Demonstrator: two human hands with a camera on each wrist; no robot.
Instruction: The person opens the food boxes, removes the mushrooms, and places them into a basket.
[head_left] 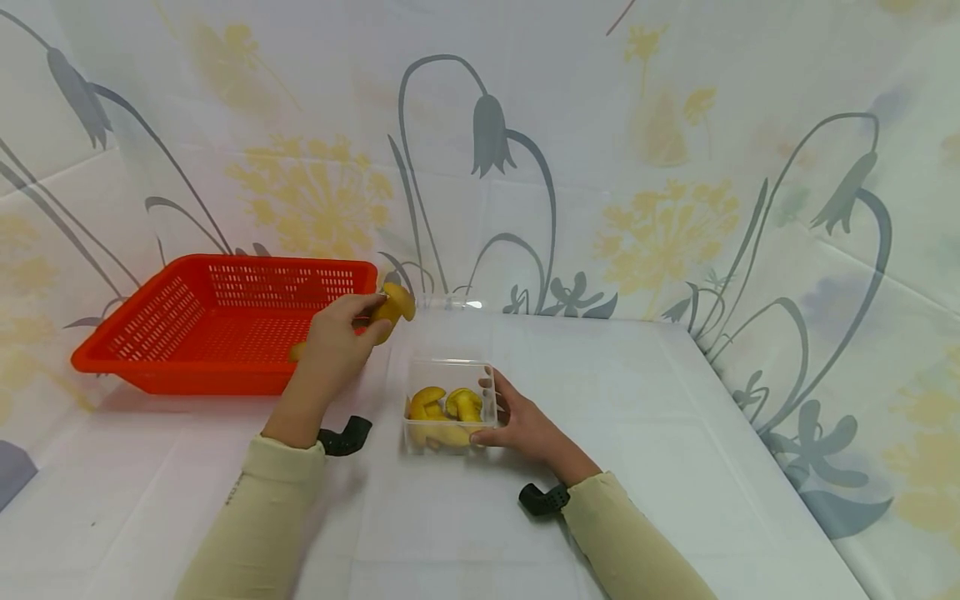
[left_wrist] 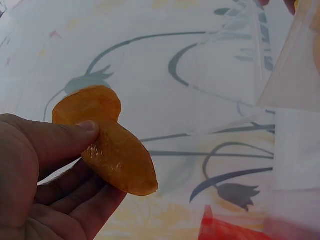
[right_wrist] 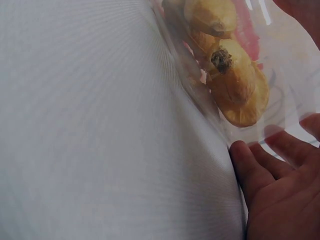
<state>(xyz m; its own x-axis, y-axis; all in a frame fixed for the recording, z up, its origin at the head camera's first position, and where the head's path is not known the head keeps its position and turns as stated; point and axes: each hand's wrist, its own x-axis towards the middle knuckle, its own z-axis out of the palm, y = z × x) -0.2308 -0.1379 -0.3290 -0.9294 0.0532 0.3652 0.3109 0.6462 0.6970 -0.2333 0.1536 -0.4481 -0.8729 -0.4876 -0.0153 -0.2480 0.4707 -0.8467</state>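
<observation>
My left hand (head_left: 333,342) pinches a yellow mushroom (head_left: 395,308) between thumb and fingers, raised near the basket's right end. In the left wrist view the thumb lies across the mushroom (left_wrist: 117,155), its rounded cap at the upper left and its thick stem pointing down right. On the table, a clear plastic box (head_left: 450,423) holds several yellow mushrooms (head_left: 426,406). My right hand (head_left: 525,427) grips the box's right side, thumb at the front and fingers around the back. Through the clear wall, the right wrist view shows a mushroom's (right_wrist: 240,80) dark stem end.
At the back left stands a red slotted basket (head_left: 217,367) with a yellow mushroom (head_left: 297,352) inside, partly hidden by my left hand. A clear plastic lid (head_left: 450,303) shows behind the box. The white cloth (head_left: 600,400) meets a flower-patterned backdrop (head_left: 577,167).
</observation>
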